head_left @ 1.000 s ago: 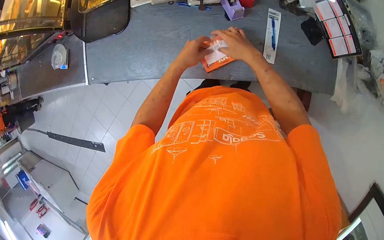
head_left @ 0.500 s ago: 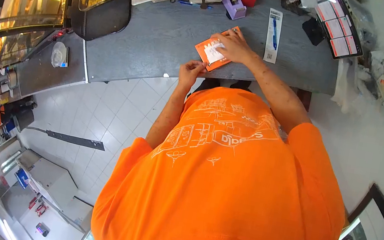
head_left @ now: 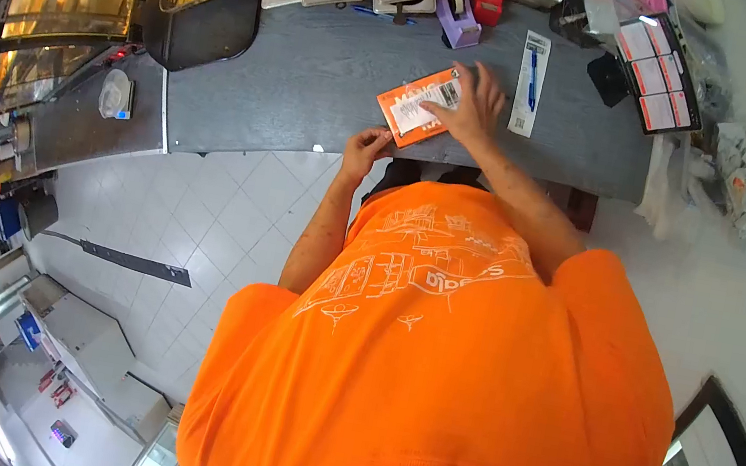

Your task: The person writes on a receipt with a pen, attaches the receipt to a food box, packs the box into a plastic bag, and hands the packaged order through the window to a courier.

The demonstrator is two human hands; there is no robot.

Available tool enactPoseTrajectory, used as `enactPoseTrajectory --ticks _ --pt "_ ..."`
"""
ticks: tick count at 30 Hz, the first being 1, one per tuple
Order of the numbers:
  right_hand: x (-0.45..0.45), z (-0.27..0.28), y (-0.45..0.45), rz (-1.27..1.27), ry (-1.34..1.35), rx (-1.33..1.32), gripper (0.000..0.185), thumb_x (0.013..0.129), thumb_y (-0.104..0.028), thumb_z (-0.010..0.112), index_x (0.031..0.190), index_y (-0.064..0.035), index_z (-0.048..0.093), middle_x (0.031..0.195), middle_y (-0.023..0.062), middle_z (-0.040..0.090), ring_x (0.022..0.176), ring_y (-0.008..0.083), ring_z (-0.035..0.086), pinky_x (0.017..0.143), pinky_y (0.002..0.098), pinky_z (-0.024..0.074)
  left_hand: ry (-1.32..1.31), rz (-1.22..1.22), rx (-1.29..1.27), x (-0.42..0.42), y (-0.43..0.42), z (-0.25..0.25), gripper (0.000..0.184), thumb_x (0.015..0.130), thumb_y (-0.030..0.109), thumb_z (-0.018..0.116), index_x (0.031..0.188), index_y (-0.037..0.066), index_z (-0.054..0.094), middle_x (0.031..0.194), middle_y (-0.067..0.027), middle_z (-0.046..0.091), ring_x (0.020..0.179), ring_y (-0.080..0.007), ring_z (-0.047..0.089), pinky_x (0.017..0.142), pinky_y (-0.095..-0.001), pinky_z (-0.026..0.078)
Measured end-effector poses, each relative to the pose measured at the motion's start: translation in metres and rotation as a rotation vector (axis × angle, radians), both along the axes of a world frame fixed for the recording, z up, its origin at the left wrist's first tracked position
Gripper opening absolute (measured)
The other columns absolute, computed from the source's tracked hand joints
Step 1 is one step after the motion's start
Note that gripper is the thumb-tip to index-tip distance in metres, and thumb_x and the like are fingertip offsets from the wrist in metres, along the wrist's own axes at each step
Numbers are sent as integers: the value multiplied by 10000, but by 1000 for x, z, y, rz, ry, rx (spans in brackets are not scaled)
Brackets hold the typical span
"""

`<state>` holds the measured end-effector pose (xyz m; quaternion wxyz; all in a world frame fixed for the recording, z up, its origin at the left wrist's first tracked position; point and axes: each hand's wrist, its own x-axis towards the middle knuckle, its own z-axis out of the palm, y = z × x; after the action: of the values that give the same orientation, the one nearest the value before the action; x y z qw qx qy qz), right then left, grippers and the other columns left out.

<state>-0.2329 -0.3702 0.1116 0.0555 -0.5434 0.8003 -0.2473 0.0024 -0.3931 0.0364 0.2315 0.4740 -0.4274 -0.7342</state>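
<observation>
Orange packet (head_left: 410,113), left grip (head_left: 369,146) pinched on corner, right grip (head_left: 474,110) spread across, purple dispenser (head_left: 460,26) and blue pen (head_left: 532,82) near.

Bright, glare on floor (head_left: 234,210), fisheye-warped dark edges

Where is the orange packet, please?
In the head view, the orange packet is at the near edge of the gray counter, between left hand and right hand, left of the pen.
</observation>
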Motion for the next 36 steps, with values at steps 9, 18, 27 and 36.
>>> enactPoseTrajectory --ticks 9,18,27,36 --pt "-22 -19 -8 -2 -339 112 923 604 -468 837 1334 -98 409 1223 162 539 1151 367 461 994 445 343 -241 462 -465 -32 5 21 359 825 214 730 1093 -6 640 1189 -148 580 909 -189 602 759 -332 511" --pt "-97 -38 50 41 -236 -190 351 844 -242 657 1142 -81 568 1124 125 578 1077 332 510 932 432 385 -465 -274 -1130 -34 -7 0 655 631 410 801 1190 118 624 1254 -173 509 1086 -356 495 919 -460 419" --pt "-134 -43 141 -620 -91 -276 144 823 -114 645 956 -63 628 946 86 632 945 311 554 850 414 420 -559 -380 -1310 -78 -3 67 639 721 511 722 1221 137 585 1221 -164 485 1125 -354 425 931 -473 330" --pt "-294 0 311 -1620 160 -542 186 848 -205 574 975 -89 647 1020 118 631 1024 330 551 890 439 416 -452 -647 -1501 -156 -36 96 396 859 410 598 1151 143 596 1367 -175 380 1311 -364 277 1030 -547 156"
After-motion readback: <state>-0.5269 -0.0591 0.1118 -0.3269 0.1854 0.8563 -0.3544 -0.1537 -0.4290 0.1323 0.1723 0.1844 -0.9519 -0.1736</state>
